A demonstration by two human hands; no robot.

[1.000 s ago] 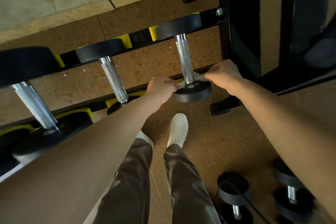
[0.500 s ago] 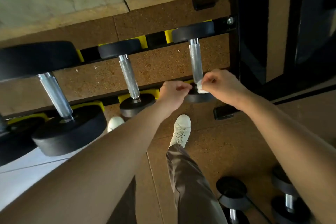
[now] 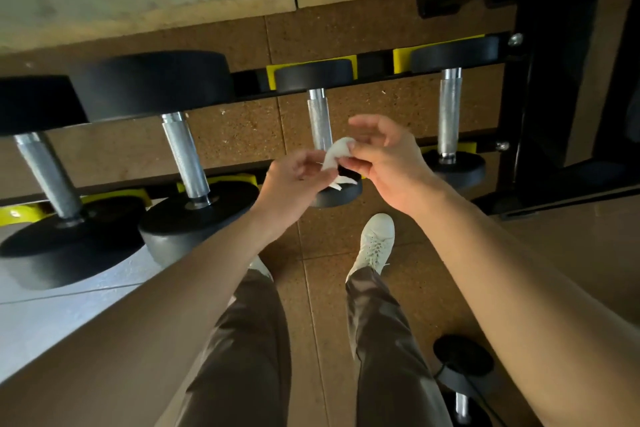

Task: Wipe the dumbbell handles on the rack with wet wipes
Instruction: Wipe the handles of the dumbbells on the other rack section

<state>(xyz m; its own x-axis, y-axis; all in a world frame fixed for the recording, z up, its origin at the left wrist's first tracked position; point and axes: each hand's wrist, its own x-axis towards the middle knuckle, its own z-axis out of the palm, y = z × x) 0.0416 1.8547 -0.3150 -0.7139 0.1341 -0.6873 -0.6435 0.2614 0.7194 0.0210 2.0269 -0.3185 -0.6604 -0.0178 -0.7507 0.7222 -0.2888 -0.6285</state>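
Several black dumbbells with knurled silver handles lie across a black rack with yellow cradles. A crumpled white wet wipe is held between both hands just in front of the second dumbbell handle from the right. My left hand pinches its lower end. My right hand pinches its upper end with thumb and fingers, the other fingers spread. The rightmost handle stands free to the right. Two bigger handles lie to the left.
A black upright frame closes the rack's right side. Cork-patterned floor tiles lie below, with my white shoe under the hands. Another dumbbell with a black cord lies on the floor at the lower right. A pale wall runs behind.
Both hands left the rightmost handle and moved left with the wipe. They now hold it loose in front of the neighbouring handle. The view shifted left, showing bigger dumbbells.
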